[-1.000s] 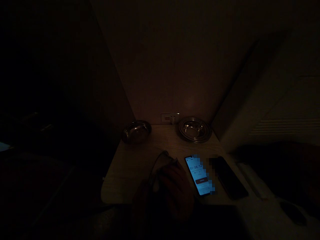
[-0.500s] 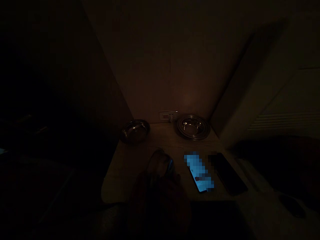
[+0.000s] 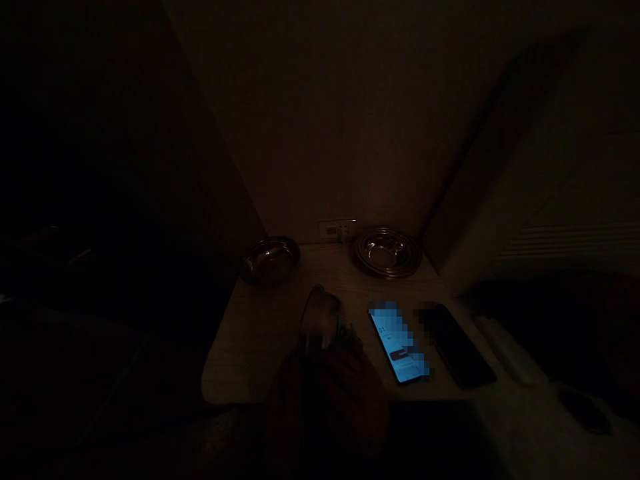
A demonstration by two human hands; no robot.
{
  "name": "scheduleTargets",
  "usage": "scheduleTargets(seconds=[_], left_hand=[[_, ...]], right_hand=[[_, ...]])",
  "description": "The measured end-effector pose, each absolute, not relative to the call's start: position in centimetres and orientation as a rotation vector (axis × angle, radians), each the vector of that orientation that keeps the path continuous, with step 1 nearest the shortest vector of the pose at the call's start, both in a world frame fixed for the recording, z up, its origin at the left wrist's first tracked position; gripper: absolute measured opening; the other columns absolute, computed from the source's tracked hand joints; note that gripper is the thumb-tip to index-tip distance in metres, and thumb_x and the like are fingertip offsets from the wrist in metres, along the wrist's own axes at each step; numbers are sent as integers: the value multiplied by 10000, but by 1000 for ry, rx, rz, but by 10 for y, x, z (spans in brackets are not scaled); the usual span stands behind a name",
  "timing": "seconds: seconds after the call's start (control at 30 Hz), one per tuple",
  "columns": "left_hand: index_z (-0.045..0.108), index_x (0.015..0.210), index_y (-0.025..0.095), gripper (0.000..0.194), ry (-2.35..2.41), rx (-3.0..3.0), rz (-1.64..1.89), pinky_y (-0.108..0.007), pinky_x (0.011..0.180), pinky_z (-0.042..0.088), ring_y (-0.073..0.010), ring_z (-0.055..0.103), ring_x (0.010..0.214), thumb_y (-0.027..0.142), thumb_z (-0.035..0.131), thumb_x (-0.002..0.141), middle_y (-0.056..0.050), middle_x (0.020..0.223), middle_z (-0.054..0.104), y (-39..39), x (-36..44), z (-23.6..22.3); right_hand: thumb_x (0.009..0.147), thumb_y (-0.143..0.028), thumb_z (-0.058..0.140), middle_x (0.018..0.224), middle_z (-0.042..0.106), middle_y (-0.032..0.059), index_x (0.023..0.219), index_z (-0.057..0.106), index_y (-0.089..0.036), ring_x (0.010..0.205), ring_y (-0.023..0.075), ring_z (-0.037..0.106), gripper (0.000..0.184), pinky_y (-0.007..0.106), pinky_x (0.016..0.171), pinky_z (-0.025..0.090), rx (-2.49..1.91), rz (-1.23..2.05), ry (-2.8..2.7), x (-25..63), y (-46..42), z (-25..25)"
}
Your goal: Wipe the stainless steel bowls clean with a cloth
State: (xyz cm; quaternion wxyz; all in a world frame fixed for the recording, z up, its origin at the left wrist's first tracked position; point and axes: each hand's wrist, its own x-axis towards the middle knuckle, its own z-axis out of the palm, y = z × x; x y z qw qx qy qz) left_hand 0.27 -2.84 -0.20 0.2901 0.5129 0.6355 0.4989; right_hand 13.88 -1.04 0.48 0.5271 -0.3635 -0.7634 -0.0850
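Note:
The view is very dark. A shiny metal bowl (image 3: 320, 317) is tipped on its side above the near middle of the small wooden table. My left hand (image 3: 286, 393) is at its lower left side, fingers closed against it. From the lower right, my right hand (image 3: 353, 393) presses on the bowl with bent fingers. Something small by its fingertips is too dim to make out. Right of my hands lies a phone (image 3: 395, 350) with a lit blue screen, and beside it a dark phone-like slab (image 3: 463, 350).
On the table (image 3: 230, 360) stand a metal bowl (image 3: 270, 261) at the back left and stacked metal dishes (image 3: 387, 253) at the back right. A wall socket (image 3: 330, 230) holds a plug. A dark oval object (image 3: 584, 411) lies at the lower right.
The bowl in my hands has turned and risen slightly, showing more of its side. My right hand has shifted a little to the right. The surrounding objects stay put.

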Motion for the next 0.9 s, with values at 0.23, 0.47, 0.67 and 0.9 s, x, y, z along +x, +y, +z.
scheduleTargets(seconds=[0.23,0.47,0.67,0.9], left_hand=[[591,1076,146,292,1606,1260,1301,-354,798,509,-160,599,907,356,491,899,-79,1067,608,-26,12,18],[592,1070,137,303,1562,1176,1331,-356,796,511,-163,605,906,366,496,896,-78,1054,615,-27,15,21],[589,1073,135,296,1520,1147,1346,-344,771,517,-161,602,888,354,499,895,-73,1047,609,-23,15,25],[579,1098,141,301,1485,1154,1359,-354,788,513,-164,598,911,350,495,898,-82,1078,600,-19,14,30]], right_hand=[[880,-220,425,1002,705,97,1032,622,-154,1126,219,564,258,452,1006,420,-773,-192,-1922,148,-1,20],[836,-143,407,1060,665,102,1072,602,-181,1030,210,597,309,390,865,513,-925,191,-1851,161,43,44],[841,-245,437,1018,684,76,1029,607,-183,1035,223,576,261,450,970,418,-628,40,-1978,155,27,41],[834,-167,436,1074,659,84,1083,596,-186,1056,219,546,297,431,924,442,-804,129,-1906,151,40,46]])
